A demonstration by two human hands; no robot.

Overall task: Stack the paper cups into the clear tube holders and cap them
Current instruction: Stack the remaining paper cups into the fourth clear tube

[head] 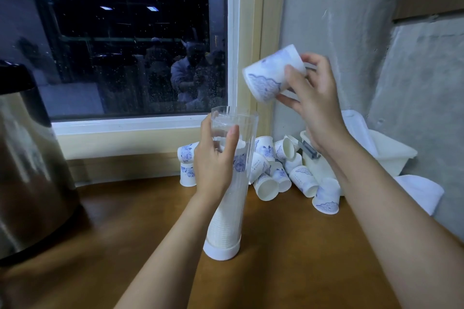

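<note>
1. Nearest the lens, the wooden table [288, 271] is used as the work surface, so the tube's weight is carried from below.
2. At the left a metal urn [30, 158] is seen, well apart from the work and touched by neither hand.
3. The clear tube [247, 138] is stood upright on its white base cap [221, 249]. It is filled most of the way by a stack of cups [226, 221], and its top is open and not yet capped.
4. A pile of loose cups [276, 170] is heaped in the corner behind the tube, probably kept there as supply within easy reach.
5. The left hand [213, 158] is wrapped round the tube's upper part, fingers and thumb clamped on it, apparently so the mouth is kept steady.
6. The right hand [313, 98] is closed on one cup, which is pinched between thumb and fingers.
7. That cup [271, 75] is held tilted, above and to the right of the tube's mouth and apart from it; it is judged to be being lined up for dropping in.
</note>
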